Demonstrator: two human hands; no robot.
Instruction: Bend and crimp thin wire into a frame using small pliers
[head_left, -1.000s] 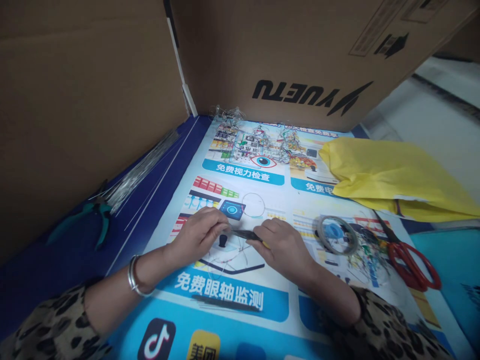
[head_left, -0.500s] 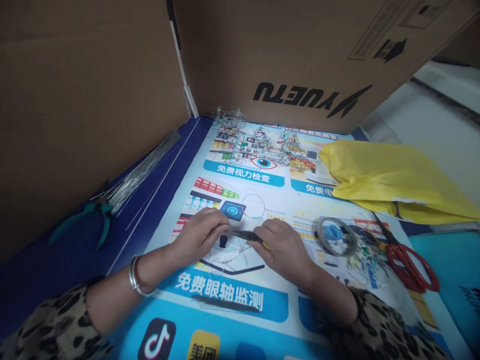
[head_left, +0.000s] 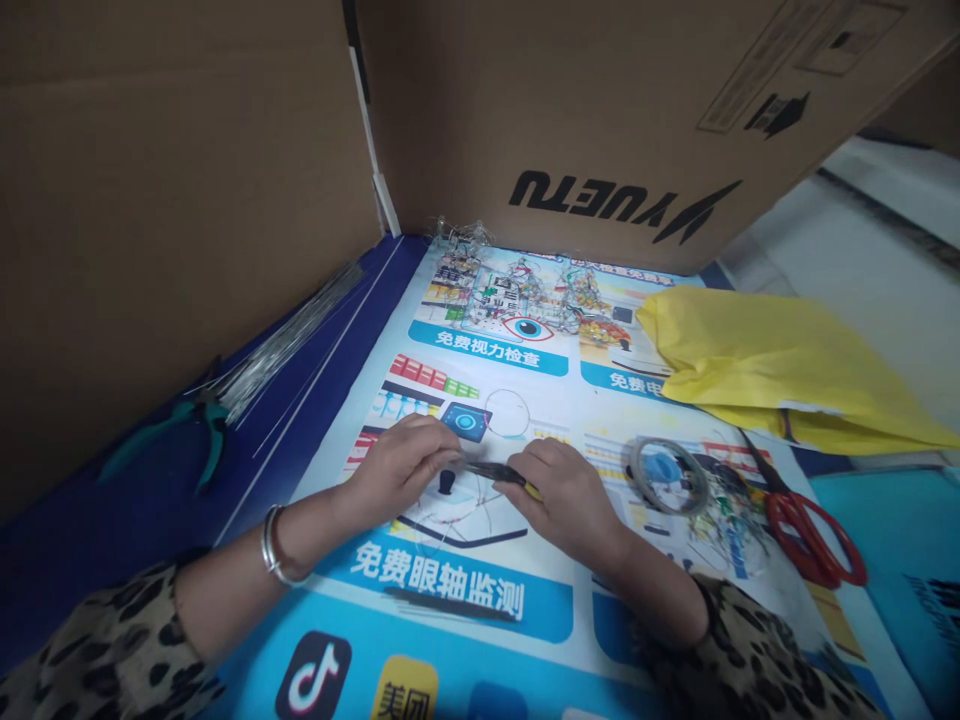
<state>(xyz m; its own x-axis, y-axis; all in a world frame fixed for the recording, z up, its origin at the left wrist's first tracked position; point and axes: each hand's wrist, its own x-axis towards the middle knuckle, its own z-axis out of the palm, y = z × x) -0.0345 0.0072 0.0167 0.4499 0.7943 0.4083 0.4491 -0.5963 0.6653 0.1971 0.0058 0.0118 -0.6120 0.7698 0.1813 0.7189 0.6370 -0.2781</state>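
Observation:
My right hand (head_left: 566, 495) is closed around the handles of pliers (head_left: 491, 470), whose dark jaws point left. The jaw tips reach the fingertips of my left hand (head_left: 405, 460), which is pinched on thin wire. Fine loops of that wire (head_left: 480, 515) hang below, between my hands, over the printed sheet. Just what the jaws grip is too small to make out. A single thin wire ring (head_left: 508, 412) shows on the sheet beyond my hands.
Left lie teal-handled pliers (head_left: 214, 440) and a bundle of straight wires (head_left: 289, 335). Wire pieces (head_left: 525, 290) cluster at the back by a cardboard box (head_left: 600, 120). On the right are a tape roll (head_left: 701, 485), red scissors (head_left: 814, 535) and a yellow bag (head_left: 780, 350).
My hands, the pliers and the wire hold almost the same position. The view has shifted very slightly.

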